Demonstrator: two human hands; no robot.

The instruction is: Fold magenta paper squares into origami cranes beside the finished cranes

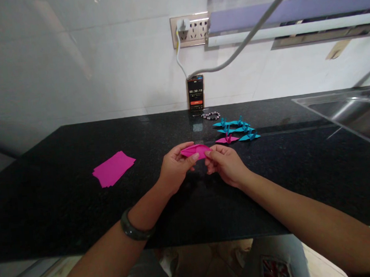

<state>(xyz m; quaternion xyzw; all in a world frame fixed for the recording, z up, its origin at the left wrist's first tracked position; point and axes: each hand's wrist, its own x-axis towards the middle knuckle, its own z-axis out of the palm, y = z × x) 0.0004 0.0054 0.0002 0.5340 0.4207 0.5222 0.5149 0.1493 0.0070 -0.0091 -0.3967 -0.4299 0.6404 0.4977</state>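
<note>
A folded piece of pink origami paper (201, 150) is held above the dark counter, between my two hands. My left hand (176, 164) grips its left part, with the thumb pressed on the front face and the fingers behind. At the right end, my right hand (225, 163) pinches the paper between thumb and forefinger. Just beyond, to the right, several blue paper cranes (244, 128) stand grouped with one pink paper crane (227, 139). To the left lies a loose stack of pink paper sheets (113, 169).
A phone (196, 93) showing a timer leans on the wall, with a cable at its top. A bead bracelet (211, 116) lies before it. The wall socket (190, 29) is above. A metal sink (351, 114) is set into the counter (66, 214) at right.
</note>
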